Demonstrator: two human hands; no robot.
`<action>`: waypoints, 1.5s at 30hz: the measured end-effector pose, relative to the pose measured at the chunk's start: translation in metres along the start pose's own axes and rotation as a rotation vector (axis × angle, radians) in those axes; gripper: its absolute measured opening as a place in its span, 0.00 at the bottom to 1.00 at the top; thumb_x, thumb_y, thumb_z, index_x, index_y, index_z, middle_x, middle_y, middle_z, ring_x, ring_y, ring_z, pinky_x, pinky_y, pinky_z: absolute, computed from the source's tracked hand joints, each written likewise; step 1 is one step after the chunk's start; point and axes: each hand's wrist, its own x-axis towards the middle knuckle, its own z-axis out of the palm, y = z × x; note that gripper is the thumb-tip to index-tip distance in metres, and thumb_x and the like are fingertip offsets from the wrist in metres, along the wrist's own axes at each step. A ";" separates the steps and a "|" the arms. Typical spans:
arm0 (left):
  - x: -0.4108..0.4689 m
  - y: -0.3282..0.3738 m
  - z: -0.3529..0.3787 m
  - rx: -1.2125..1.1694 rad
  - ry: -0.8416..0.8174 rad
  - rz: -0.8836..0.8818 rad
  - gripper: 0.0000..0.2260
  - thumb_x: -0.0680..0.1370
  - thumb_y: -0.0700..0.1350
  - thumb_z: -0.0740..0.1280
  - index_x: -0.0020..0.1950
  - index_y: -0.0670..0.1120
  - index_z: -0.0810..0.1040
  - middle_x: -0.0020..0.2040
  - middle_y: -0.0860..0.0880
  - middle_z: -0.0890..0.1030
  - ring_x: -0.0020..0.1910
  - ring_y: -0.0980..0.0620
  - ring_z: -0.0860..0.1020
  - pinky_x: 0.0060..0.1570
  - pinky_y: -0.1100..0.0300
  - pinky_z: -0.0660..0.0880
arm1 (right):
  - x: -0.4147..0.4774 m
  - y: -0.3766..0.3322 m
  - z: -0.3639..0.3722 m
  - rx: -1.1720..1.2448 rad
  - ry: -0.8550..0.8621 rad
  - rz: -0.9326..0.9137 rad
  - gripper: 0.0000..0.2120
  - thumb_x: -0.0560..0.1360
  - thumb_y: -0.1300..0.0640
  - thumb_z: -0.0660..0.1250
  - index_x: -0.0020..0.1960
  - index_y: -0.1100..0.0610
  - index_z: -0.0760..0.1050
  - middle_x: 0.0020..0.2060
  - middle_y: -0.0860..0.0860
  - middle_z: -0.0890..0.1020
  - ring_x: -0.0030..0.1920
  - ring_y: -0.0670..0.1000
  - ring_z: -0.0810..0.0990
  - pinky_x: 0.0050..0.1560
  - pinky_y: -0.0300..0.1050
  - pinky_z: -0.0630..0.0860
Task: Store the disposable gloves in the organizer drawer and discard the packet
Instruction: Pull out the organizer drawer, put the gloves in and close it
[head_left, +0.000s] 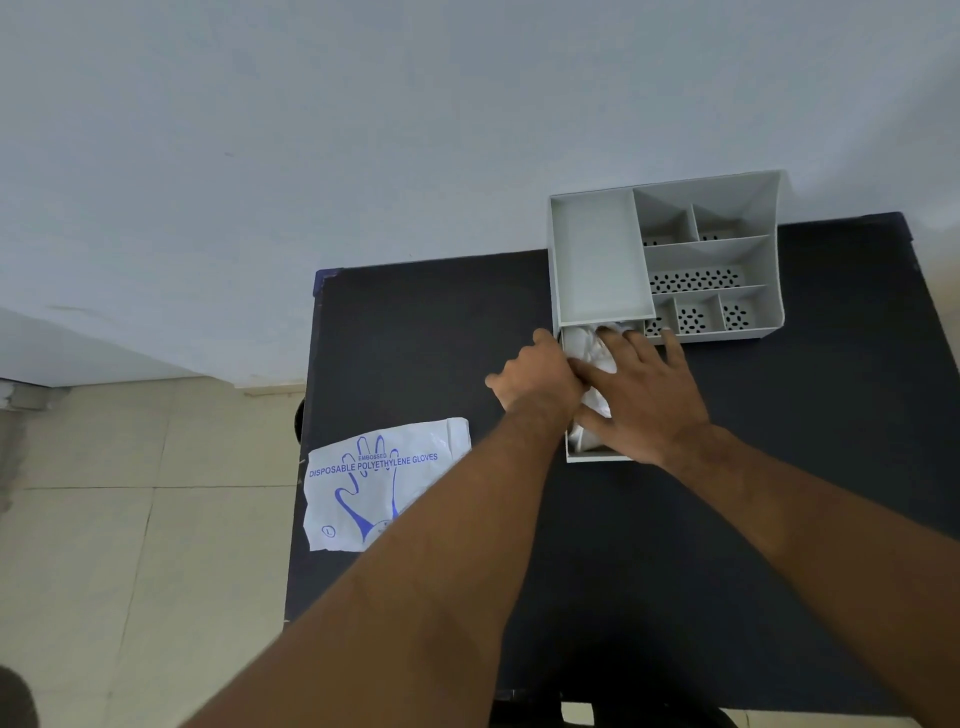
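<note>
A grey organizer stands at the far side of the black table. Its drawer is pulled out toward me. Crumpled clear disposable gloves fill the drawer. My right hand lies flat on the gloves with fingers spread, pressing them down. My left hand sits at the drawer's left edge, fingers curled against the gloves. The flat white packet with blue print "Disposable Polyethylene Gloves" lies at the table's left edge, apart from both hands.
The organizer's top has a long tray and several perforated compartments. A pale wall is behind the table. Beige tiled floor lies to the left. A dark round object shows below the table's left edge.
</note>
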 end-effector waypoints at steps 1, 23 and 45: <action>0.000 0.000 0.001 -0.004 0.001 0.000 0.12 0.78 0.49 0.65 0.58 0.47 0.69 0.51 0.47 0.80 0.52 0.42 0.81 0.54 0.47 0.72 | 0.001 0.001 0.000 -0.023 -0.011 -0.005 0.28 0.74 0.31 0.53 0.68 0.42 0.73 0.72 0.59 0.71 0.70 0.61 0.70 0.71 0.69 0.58; -0.016 -0.028 -0.002 -0.546 -0.636 -0.151 0.20 0.74 0.57 0.61 0.59 0.47 0.79 0.56 0.48 0.82 0.41 0.47 0.86 0.43 0.52 0.79 | 0.010 -0.010 0.006 0.004 -0.158 0.076 0.41 0.75 0.31 0.43 0.82 0.52 0.44 0.81 0.57 0.48 0.81 0.59 0.47 0.77 0.66 0.41; -0.006 -0.033 0.016 -0.570 -0.339 -0.135 0.13 0.78 0.53 0.66 0.42 0.44 0.76 0.36 0.44 0.83 0.34 0.46 0.83 0.27 0.62 0.70 | -0.019 -0.025 0.023 0.090 0.009 0.090 0.29 0.78 0.42 0.51 0.72 0.56 0.72 0.70 0.54 0.76 0.73 0.59 0.70 0.73 0.69 0.56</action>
